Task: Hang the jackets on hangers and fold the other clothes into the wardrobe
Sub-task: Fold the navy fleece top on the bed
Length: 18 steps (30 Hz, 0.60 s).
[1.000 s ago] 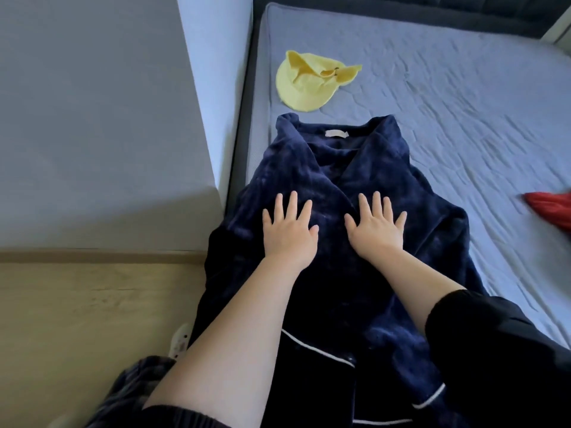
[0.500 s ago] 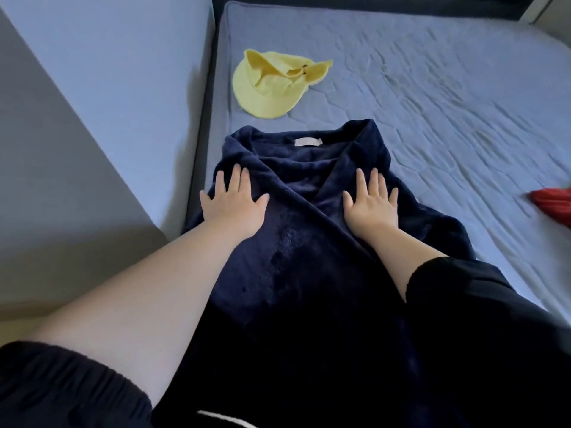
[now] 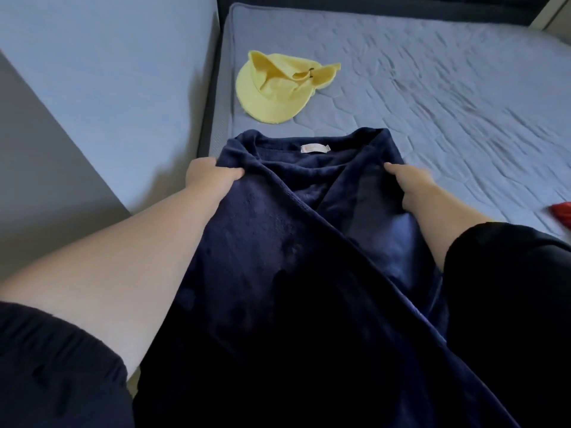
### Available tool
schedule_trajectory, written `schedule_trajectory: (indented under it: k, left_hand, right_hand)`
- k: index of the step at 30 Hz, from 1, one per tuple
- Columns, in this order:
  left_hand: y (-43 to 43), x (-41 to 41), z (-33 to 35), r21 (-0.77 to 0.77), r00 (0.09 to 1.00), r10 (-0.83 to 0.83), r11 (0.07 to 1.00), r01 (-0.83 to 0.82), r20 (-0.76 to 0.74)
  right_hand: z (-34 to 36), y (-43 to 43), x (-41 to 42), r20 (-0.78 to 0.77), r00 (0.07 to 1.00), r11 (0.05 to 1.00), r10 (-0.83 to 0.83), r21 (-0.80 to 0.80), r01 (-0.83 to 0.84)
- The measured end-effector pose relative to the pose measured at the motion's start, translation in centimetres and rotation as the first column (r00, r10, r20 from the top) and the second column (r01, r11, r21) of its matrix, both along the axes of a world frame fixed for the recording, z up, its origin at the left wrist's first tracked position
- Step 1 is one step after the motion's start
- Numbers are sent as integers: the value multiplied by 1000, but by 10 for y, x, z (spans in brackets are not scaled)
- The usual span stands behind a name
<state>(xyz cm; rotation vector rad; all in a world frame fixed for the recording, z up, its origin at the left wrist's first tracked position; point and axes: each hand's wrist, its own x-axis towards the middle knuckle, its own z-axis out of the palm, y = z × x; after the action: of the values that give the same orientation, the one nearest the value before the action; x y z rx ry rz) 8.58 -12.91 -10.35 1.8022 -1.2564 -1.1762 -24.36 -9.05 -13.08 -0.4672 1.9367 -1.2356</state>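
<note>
A dark navy fleece robe (image 3: 278,242) lies lengthwise on the bed, collar away from me, with a small pale label (image 3: 315,148) at the neck. My left hand (image 3: 210,177) grips the robe's left shoulder edge, fingers tucked under the fabric. At the right shoulder, my right hand (image 3: 411,183) holds the other edge, its fingers hidden in the cloth. The lower part of the robe runs down out of view between my arms.
A yellow cap (image 3: 275,88) lies on the blue quilted mattress (image 3: 448,97) just beyond the collar. A red garment (image 3: 560,213) shows at the right edge. A pale wall (image 3: 108,88) borders the bed on the left.
Both hands slid outward from lying flat on the robe's chest to its shoulder edges and closed on the fabric. The view leaned further over the bed.
</note>
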Motion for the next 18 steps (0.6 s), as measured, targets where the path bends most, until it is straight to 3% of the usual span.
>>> schedule_trajectory:
  k: [5, 8, 14, 16, 18]
  left_hand:
    - [17, -7, 22, -28, 994, -79, 997, 77, -78]
    - [35, -4, 41, -124, 993, -94, 989, 85, -66]
    - [97, 9, 72, -349, 991, 125, 931, -105, 35]
    - [128, 16, 68, -332, 978, 207, 920, -206, -33]
    - [161, 22, 54, -246, 936, 310, 906, -344, -168]
  right_hand:
    - [27, 23, -1, 118, 991, 994, -69, -78, 78]
    - [44, 41, 1, 157, 983, 985, -95, -130, 116]
    - [83, 101, 20, 5, 998, 980, -62, -189, 62]
    - [84, 131, 22, -28, 998, 967, -55, -251, 46]
    - [81, 168, 22, -125, 992, 981, -18, -195, -7]
